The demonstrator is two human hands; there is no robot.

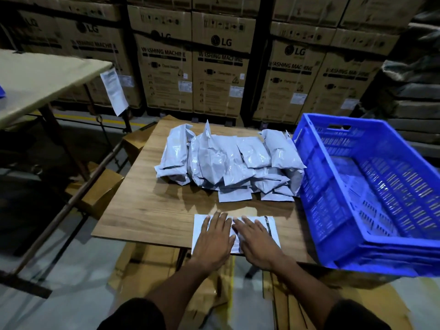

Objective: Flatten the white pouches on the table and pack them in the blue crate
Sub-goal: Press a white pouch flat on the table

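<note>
- Pressing down side by side, the left hand (214, 236) and the right hand (256, 241) lie flat on one flat white plastic pouch (202, 231), fingers straight and spread, gripping nothing.
- The two hands sit close together, the inner fingers almost touching over the middle of the flat pouch.
- The flat pouch lies at the near edge of the brown wood-grain table (152, 206), and its near margin overhangs that edge beneath the palms.
- A dark strip runs along the flat pouch just beyond the right hand's outer side.
- Ahead of the fingertips, a heap of crumpled white plastic pouches (228, 160) covers the far half of the table; two smaller pouches at the heap's near edge lie flat on the wood.
- To the right of the right hand stands the blue perforated plastic crate (371, 191), tilted, its near left wall touching the heap's right side.
- Pale flat items lie on the crate floor; what they are cannot be told.
- Beyond the heap, stacked brown cardboard cartons (219, 67) printed "LG WASHING MACHINE" form a wall.
- Far to the left of the left hand stands a beige folding table (42, 82).
</note>
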